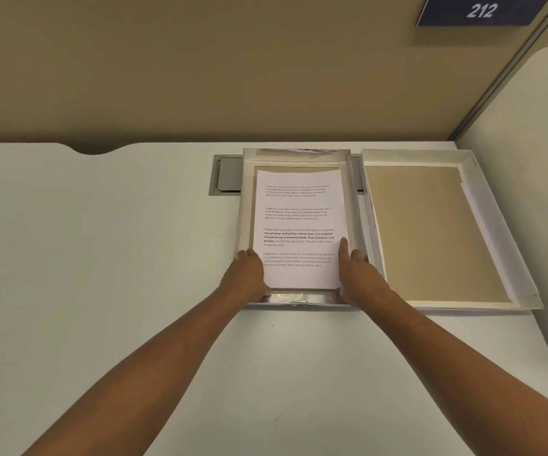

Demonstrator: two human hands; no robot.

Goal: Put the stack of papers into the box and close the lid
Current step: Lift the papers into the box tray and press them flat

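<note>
A white stack of papers (299, 218) with printed text lies inside the shallow open box (241, 205), which has silvery walls and a brown floor. My left hand (249, 274) grips the stack's near left edge. My right hand (353, 274) grips its near right edge, thumb on top of the page. The box's lid (483, 225) lies upside down on the table just right of the box, white-walled with a brown inside.
The box sits on a white table (101, 258), partly over a grey cable hatch (226, 176). A beige partition wall (200, 77) stands right behind. A blue sign reading 212 (479, 11) hangs at the upper right.
</note>
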